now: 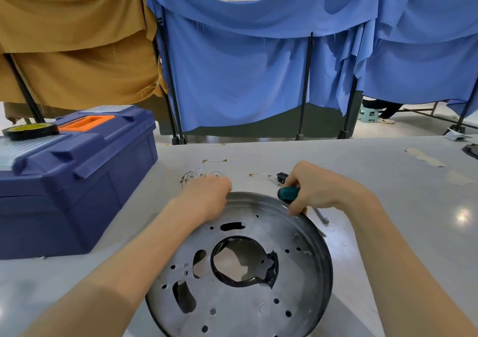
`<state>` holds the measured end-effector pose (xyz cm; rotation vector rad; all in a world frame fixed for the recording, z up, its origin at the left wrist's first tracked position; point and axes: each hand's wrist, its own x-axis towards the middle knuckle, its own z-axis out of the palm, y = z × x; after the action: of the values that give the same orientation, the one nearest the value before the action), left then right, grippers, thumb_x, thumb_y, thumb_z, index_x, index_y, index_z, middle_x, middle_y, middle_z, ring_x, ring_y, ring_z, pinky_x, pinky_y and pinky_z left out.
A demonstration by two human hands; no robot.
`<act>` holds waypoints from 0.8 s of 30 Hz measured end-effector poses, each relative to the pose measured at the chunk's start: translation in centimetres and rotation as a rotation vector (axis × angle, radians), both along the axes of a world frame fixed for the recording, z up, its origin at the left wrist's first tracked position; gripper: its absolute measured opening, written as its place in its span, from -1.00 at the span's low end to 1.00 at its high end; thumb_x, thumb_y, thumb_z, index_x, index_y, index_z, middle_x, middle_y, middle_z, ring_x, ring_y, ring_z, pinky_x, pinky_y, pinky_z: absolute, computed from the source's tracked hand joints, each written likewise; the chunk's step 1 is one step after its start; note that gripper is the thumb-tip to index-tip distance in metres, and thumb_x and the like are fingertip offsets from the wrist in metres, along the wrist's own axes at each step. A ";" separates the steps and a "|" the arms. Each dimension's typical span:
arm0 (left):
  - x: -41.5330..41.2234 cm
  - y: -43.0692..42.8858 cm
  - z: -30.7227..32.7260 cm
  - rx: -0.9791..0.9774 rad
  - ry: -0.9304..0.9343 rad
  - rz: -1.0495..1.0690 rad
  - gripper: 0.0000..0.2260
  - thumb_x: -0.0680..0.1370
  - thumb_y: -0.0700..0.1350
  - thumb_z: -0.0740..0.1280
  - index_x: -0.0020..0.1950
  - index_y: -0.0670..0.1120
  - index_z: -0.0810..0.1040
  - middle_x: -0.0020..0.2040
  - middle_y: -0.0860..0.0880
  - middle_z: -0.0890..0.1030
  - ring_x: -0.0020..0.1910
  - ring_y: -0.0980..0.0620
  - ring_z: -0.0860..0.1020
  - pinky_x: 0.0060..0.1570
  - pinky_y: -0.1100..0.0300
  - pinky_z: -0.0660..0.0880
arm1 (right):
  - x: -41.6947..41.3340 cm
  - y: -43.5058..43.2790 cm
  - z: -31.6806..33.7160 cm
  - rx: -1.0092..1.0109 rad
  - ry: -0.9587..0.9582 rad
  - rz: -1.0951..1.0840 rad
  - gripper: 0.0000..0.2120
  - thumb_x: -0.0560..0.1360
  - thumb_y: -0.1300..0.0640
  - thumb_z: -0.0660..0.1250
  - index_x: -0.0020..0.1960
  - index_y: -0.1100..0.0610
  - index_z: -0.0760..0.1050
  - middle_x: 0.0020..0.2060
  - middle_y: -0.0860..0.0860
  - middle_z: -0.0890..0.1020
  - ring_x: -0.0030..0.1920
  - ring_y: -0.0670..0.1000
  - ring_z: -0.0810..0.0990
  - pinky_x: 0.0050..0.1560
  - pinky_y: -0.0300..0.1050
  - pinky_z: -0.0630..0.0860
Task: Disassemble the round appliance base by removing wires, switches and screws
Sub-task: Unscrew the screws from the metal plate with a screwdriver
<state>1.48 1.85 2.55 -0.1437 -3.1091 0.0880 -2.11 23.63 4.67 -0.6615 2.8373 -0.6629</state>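
Note:
The round metal appliance base [248, 292] lies flat on the table in front of me, a grey disc with a large jagged centre hole and several small holes. My left hand [207, 197] rests curled on its far left rim. My right hand [318, 189] grips a screwdriver with a teal handle [288, 194] at the far right rim; its metal shaft [322, 216] points down beside the base. Thin loose wires [204, 172] lie on the table just beyond my left hand. A small black switch [281, 177] with a short wire sits beyond my right hand.
A large blue toolbox [77, 181] with an orange handle stands at the left, a roll of black tape [31, 130] on its lid. Blue and tan cloths hang on frames behind the table. A dark object [472, 150] lies at the far right table edge.

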 end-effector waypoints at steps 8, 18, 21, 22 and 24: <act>0.1 0.5 -0.2 -0.072 0.175 -0.094 -0.75 0.66 -0.06 0.14 0.29 0.04 0.52 0.16 -0.09 0.58 0.13 -0.14 0.52 -0.06 0.07 0.42 | -0.3 -0.7 -0.2 -0.087 0.104 -0.036 -0.75 0.32 0.10 0.58 -0.20 0.23 0.58 -0.31 0.13 0.63 -0.38 0.00 0.56 -0.33 -0.16 0.54; 0.5 1.0 0.4 -0.095 0.033 0.008 -0.78 0.61 -0.09 0.26 0.23 -0.10 0.49 0.16 -0.14 0.51 0.16 -0.15 0.47 -0.03 0.06 0.39 | 0.0 -1.1 -0.5 -0.095 0.052 -0.003 -0.88 0.33 0.29 0.50 -0.16 0.28 0.62 -0.29 0.25 0.63 -0.39 0.07 0.50 -0.32 0.01 0.56; 0.2 1.3 -0.2 -0.115 0.072 -0.013 -0.82 0.61 -0.04 0.27 0.06 -0.15 0.49 0.10 -0.14 0.55 0.13 -0.16 0.48 -0.04 0.05 0.43 | 0.0 -1.1 -0.6 -0.113 0.056 0.001 -0.87 0.34 0.28 0.50 -0.14 0.29 0.62 -0.21 0.30 0.65 -0.35 0.09 0.51 -0.26 0.04 0.58; 0.0 1.3 -0.2 -0.105 0.081 -0.010 -0.81 0.61 -0.03 0.28 0.04 -0.15 0.51 0.06 -0.14 0.56 0.06 -0.14 0.47 -0.11 0.08 0.40 | -0.1 -1.1 -0.7 -0.115 0.054 0.000 -0.86 0.34 0.27 0.51 -0.14 0.29 0.62 -0.21 0.29 0.65 -0.34 0.09 0.51 -0.25 0.06 0.58; -0.1 1.1 -0.1 -0.072 0.082 -0.009 -0.79 0.60 -0.01 0.30 0.03 -0.15 0.57 0.03 -0.14 0.57 -0.05 -0.11 0.42 -0.16 0.12 0.34 | -0.2 -1.0 -0.6 -0.124 0.033 -0.003 -0.86 0.34 0.25 0.51 -0.16 0.29 0.61 -0.28 0.26 0.62 -0.36 0.08 0.49 -0.29 0.01 0.53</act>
<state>1.37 2.93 2.46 -0.1514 -3.0241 0.2001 -2.31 22.66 4.02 -0.6935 2.8460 -0.8420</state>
